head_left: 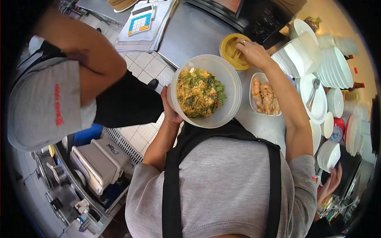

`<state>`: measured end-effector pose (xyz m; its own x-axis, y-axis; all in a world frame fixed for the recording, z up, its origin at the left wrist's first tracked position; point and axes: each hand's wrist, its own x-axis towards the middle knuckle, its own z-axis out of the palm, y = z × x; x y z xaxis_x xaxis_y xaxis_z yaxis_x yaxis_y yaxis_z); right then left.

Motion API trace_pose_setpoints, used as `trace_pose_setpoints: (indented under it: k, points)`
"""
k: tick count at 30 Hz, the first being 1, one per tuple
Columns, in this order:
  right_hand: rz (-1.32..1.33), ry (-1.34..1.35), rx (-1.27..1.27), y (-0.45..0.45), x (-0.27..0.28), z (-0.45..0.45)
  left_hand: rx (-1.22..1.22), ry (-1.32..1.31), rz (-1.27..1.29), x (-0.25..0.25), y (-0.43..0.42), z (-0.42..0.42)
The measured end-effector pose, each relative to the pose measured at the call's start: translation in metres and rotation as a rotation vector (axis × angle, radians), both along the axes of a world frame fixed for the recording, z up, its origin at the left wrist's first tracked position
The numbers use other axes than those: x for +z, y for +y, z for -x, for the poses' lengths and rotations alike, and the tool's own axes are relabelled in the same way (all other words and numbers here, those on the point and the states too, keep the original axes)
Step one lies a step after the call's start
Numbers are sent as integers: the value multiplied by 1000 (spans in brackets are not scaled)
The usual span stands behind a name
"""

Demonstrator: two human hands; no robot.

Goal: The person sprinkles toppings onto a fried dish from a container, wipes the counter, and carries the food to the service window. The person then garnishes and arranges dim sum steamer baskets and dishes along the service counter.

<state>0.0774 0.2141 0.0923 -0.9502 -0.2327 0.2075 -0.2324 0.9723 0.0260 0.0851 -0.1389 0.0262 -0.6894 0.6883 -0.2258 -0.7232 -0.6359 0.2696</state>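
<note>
A clear plastic tub with a yellow and green chopped food mix inside is tilted toward the camera. My left hand grips its left rim and side. My right hand reaches over a round yellow container; the fingers are bent down at its inside, and whatever they hold is too small to name. Right of the tub, a white dish of orange-brown cooked pieces rests on the steel counter, below my right forearm.
A calculator lies on papers at the back left. A black appliance stands behind. Stacked white bowls and plates line the right side. One person stands at left; another person's hand shows at lower right.
</note>
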Motion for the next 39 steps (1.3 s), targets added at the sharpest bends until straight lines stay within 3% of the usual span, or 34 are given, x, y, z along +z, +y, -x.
trace_pose_setpoints:
  k: [2,6,8,10,13,16,22,25,28,34,39]
  points:
    - [130,72,-38,-8,10,2,18,20,50,12,1,1]
    - [576,165,61,-61,100,-34,-7,105,151,13,7,-1]
    - [484,105,264,-93,117,-54,-20,126,167,18,20,-3]
    - [128,-44,109,-119,108,-60,-29,144,174,21,31,-6]
    - [10,-249,13,-130,110,-65,-38,190,209,28,48,-9]
    - [145,-174,14,-121,115,-77,-66,215,218,28,51,-4]
    - [437,-293,-117,-126,127,-100,-124,236,168,28,64,-7]
    - [221,-150,-91,-124,109,-100,-156,214,133,31,70,-10]
    - [241,91,-92,-126,126,-116,-183,195,110,35,71,-11]
    - [51,99,-96,-118,128,-130,-204,160,67,34,67,-12]
    - [125,37,-161,-130,126,-137,-197,147,89,32,67,-14]
